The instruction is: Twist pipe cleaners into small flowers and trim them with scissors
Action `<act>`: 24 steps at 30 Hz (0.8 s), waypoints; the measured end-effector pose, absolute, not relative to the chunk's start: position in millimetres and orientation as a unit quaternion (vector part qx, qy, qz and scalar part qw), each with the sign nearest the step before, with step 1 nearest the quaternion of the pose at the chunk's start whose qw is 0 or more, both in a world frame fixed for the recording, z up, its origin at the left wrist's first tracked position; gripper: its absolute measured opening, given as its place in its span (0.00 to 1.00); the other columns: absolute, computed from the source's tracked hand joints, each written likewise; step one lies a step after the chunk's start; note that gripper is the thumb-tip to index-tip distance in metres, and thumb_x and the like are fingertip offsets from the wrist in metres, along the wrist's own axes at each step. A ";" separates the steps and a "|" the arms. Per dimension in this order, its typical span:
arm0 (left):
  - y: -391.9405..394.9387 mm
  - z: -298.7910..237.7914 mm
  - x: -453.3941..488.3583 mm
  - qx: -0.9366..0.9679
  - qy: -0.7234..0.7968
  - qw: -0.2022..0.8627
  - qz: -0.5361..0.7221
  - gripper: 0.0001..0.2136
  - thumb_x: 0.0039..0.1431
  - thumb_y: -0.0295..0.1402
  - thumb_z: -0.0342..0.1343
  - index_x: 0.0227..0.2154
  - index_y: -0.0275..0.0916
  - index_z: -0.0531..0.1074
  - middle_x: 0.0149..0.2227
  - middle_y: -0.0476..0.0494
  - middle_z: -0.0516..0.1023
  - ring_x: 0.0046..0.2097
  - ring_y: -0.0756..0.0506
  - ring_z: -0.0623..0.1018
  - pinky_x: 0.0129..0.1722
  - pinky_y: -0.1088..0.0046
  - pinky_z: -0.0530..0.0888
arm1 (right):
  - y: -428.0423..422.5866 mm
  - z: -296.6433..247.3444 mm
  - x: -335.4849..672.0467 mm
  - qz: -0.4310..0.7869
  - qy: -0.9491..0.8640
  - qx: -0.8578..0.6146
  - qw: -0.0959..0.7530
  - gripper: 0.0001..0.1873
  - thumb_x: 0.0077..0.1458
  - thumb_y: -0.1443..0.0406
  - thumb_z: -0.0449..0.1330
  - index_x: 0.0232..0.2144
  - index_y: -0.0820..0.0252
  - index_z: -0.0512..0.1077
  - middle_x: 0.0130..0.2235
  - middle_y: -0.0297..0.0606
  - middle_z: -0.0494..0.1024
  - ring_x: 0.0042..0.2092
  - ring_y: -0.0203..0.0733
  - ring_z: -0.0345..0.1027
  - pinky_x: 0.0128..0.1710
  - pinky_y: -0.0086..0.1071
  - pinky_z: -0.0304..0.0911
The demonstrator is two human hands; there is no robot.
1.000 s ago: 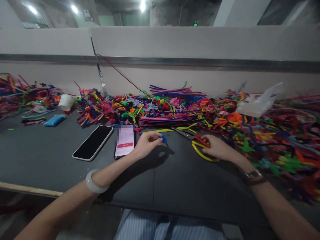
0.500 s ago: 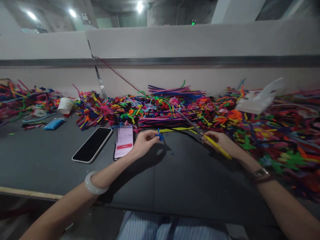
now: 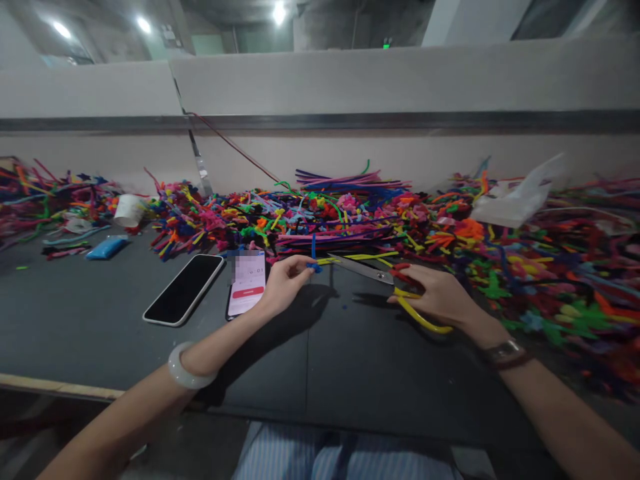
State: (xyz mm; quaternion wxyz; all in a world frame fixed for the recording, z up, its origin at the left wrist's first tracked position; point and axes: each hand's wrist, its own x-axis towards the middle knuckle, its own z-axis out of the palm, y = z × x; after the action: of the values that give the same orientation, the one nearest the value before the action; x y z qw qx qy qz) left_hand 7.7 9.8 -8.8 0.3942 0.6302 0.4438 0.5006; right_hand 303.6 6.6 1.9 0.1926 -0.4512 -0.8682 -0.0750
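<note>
A small blue pipe-cleaner piece [image 3: 315, 266] is pinched between the thumb and fingers of my left hand [image 3: 289, 283], with one straight blue end standing up from it. My right hand [image 3: 434, 292] grips yellow-handled scissors [image 3: 367, 271] by the handles. Their metal blades point left toward the blue piece, with a gap between tips and piece. Behind the blades, yellow pipe cleaners [image 3: 373, 256] lie on the dark tabletop [image 3: 370, 373]. Part of the scissor handles is hidden by my right fingers.
Two phones lie left of my left hand, one dark-screened [image 3: 185, 291] and one lit [image 3: 249, 287]. Heaps of colourful pipe cleaners [image 3: 210, 217] line the back and right. A paper cup [image 3: 129, 211], a blue packet [image 3: 107, 247] and a plastic bag [image 3: 520, 200] rest among them.
My right hand has turned the scissors so the blades swing down and left, toward my left hand. The blue piece has turned, and a straight end now stands up from it.
</note>
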 end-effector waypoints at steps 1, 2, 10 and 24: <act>9.8 -8.8 7.7 0.631 0.442 0.393 0.503 0.09 0.47 0.33 0.55 0.32 0.35 0.71 0.19 0.53 0.65 0.21 0.55 0.63 0.22 0.80 0.59 | 6.2 1.8 303.4 -0.080 -0.870 -0.449 0.188 0.22 0.44 0.51 0.57 0.36 0.62 0.69 0.38 0.44 0.74 0.40 0.48 0.69 0.36 0.33 0.64; 9.6 -8.6 7.8 0.632 0.440 0.391 0.505 0.09 0.47 0.33 0.54 0.32 0.35 0.71 0.19 0.53 0.64 0.21 0.55 0.63 0.21 0.80 0.58 | 5.7 1.9 303.0 -0.083 -0.871 -0.448 0.183 0.24 0.44 0.49 0.57 0.36 0.62 0.69 0.38 0.44 0.75 0.39 0.47 0.69 0.35 0.33 0.64; 6.9 -5.4 9.5 0.636 0.433 0.392 0.505 0.09 0.48 0.33 0.54 0.31 0.34 0.71 0.19 0.53 0.64 0.21 0.55 0.62 0.21 0.80 0.59 | 2.3 3.5 298.0 -0.099 -0.878 -0.439 0.164 0.26 0.44 0.46 0.55 0.35 0.63 0.70 0.37 0.46 0.75 0.37 0.47 0.70 0.33 0.33 0.64; 7.3 -7.8 10.0 0.629 0.442 0.406 0.494 0.11 0.47 0.34 0.55 0.32 0.34 0.72 0.21 0.50 0.69 0.24 0.53 0.68 0.25 0.79 0.63 | 2.1 4.0 297.9 -0.080 -0.883 -0.438 0.150 0.26 0.44 0.47 0.55 0.35 0.62 0.70 0.36 0.46 0.75 0.37 0.48 0.70 0.35 0.35 0.64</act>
State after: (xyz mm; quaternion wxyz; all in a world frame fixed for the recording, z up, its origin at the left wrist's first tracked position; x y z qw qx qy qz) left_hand 10.0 7.3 -7.8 0.4061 0.6285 0.4424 0.4943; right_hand 297.9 2.1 4.0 0.1497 -0.4380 -0.8828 -0.0804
